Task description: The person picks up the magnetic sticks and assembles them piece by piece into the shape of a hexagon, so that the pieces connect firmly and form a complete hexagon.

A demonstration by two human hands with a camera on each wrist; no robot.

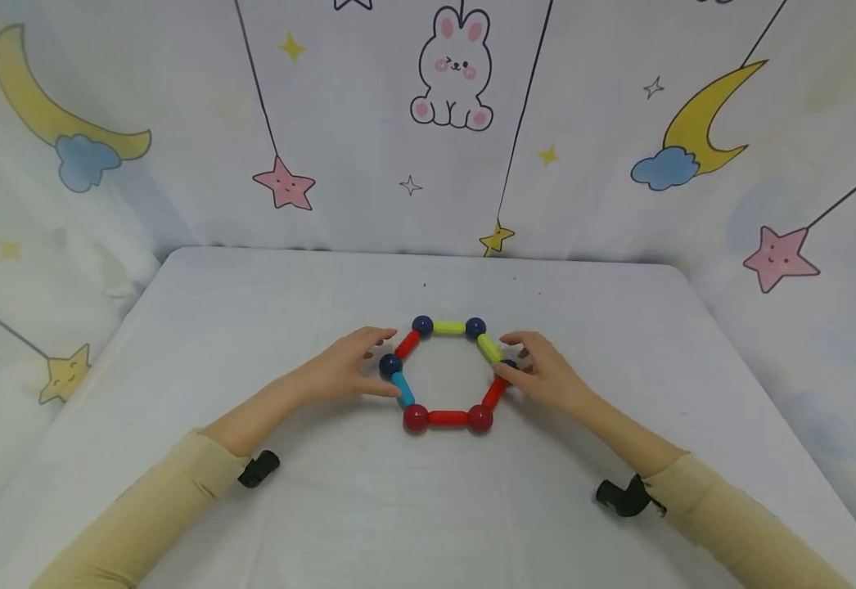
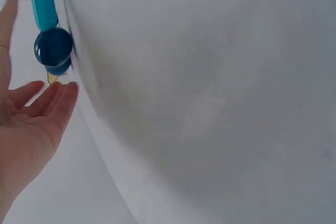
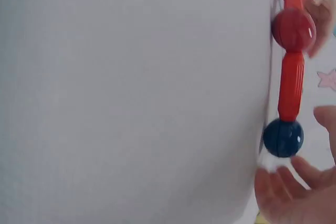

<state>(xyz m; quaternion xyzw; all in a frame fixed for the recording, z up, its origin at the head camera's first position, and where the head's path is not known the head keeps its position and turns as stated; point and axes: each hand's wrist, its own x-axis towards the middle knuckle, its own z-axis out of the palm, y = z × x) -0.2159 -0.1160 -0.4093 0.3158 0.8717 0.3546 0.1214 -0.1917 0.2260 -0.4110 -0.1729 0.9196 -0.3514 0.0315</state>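
Note:
A closed ring of magnetic building sticks and balls lies flat on the table. At its near side a red stick (image 1: 448, 419) joins two red balls (image 1: 480, 418). Dark blue balls (image 1: 422, 326) form the other corners, linked by yellow-green sticks (image 1: 448, 327), more red sticks (image 1: 407, 344) and a light blue stick (image 1: 403, 390). My left hand (image 1: 343, 366) curves loosely around the left blue ball (image 2: 53, 46), fingers and thumb spread apart. On the opposite side my right hand (image 1: 546, 376) is spread beside the right blue ball (image 3: 283, 138), which it partly hides in the head view.
The white-covered table (image 1: 310, 523) has rounded far corners. Behind it hangs a white cloth printed with a bunny (image 1: 456, 69), moons and stars. Black wrist devices (image 1: 623, 496) show below both forearms.

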